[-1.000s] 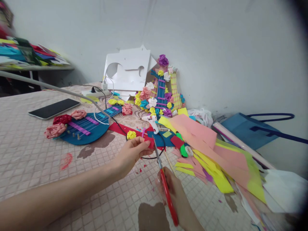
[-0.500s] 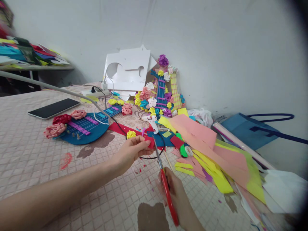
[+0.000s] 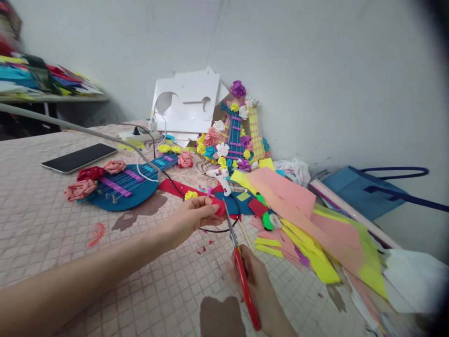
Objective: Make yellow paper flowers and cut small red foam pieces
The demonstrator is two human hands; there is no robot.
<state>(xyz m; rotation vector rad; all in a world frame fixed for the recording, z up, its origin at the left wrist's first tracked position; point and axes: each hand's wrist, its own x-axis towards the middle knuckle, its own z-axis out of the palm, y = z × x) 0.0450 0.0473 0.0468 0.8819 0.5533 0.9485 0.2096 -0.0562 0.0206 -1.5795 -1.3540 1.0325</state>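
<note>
Between thumb and fingers, my left hand [image 3: 196,214] pinches a small piece of red paper [image 3: 220,207]. My right hand [image 3: 253,274] grips red-handled scissors [image 3: 245,286], their blades pointing up and away, with the tips at the right edge of the red paper. Whether the blades are cutting into it I cannot tell. Just beyond my hands lie a white glue gun [image 3: 221,179], a yellow paper flower [image 3: 191,195] and a flat blue piece [image 3: 247,206]. Tiny red scraps [image 3: 204,249] are scattered on the patterned tablecloth [image 3: 154,281] below my left hand.
To the left lie a blue paper guitar [image 3: 122,199] with paper roses and a dark-screened phone [image 3: 80,157]. Flower-trimmed guitars [image 3: 235,135] and white cut-out board [image 3: 185,110] lean against the wall. Pink and yellow paper [image 3: 284,185] and a blue bag [image 3: 361,192] lie right. A pale cable [image 3: 70,124] crosses left.
Hardly anything differs. Both hands keep their places, with the red paper and scissors at nearly the same angle.
</note>
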